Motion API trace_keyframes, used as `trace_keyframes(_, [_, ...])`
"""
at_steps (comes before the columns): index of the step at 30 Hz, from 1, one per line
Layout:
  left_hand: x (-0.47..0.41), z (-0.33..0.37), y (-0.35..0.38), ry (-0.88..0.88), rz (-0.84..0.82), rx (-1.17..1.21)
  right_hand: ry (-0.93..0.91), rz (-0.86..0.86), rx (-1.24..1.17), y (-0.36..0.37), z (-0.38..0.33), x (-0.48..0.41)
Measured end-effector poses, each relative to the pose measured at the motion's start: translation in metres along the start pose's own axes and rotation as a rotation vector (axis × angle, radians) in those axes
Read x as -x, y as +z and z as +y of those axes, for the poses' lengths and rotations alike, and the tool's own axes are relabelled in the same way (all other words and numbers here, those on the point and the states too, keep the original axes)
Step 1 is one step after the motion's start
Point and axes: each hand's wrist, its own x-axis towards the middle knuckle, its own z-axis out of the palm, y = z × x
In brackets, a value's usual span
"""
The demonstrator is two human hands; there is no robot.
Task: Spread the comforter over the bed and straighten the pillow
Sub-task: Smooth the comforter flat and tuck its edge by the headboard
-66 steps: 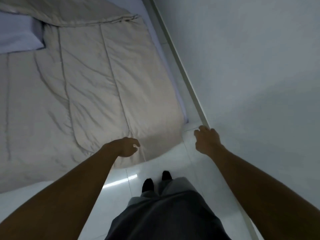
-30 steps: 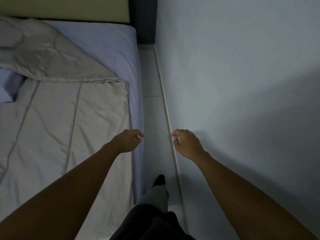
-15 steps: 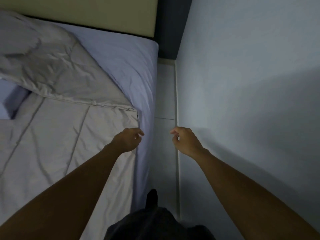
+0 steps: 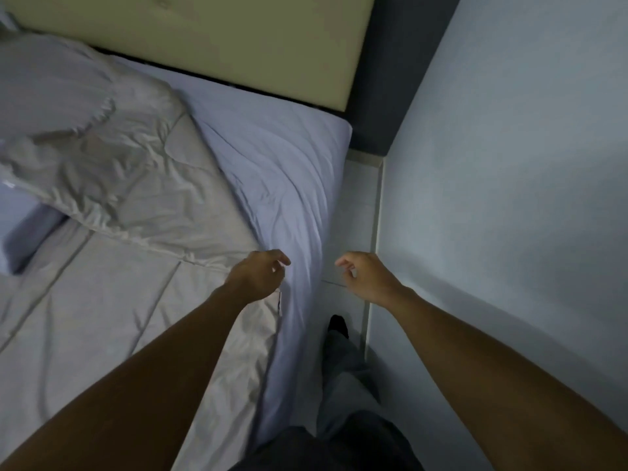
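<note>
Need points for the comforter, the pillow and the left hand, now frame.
comforter (image 4: 112,300): head view, flat quilted panel near the left forearm.
pillow (image 4: 25,229): head view, bluish corner showing under the folded-back comforter.
left hand (image 4: 260,275): head view, back of the hand.

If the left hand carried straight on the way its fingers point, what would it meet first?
Most likely the bare sheet just beyond the folded comforter edge; the left hand hovers there with loosely curled fingers. Height above the bed is unclear.
</note>
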Motion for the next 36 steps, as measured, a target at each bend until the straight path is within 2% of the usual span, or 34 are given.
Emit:
trace_keyframes(9, [-0.192,0.031,-0.029,-0.158,0.071,-0.009,-0.086,-0.068,0.013,-0.09,0.034,-0.227])
trace_keyframes(15, [-0.297,0.045,-0.067,-0.202,0.137,-0.036,-0.125,-0.101,0.005,-0.125,0.041,-0.345])
trace_keyframes(19, [-0.336,0.029,-0.085,-0.29,0.164,-0.016,-0.177,-0.197,0.022,-0.132,0.033,-0.4])
trace_keyframes(36, [-0.426,-0.066,-0.126,-0.655,0.32,0.126,-0.499,-0.352,0.053,-0.133,-0.043,-0.595])
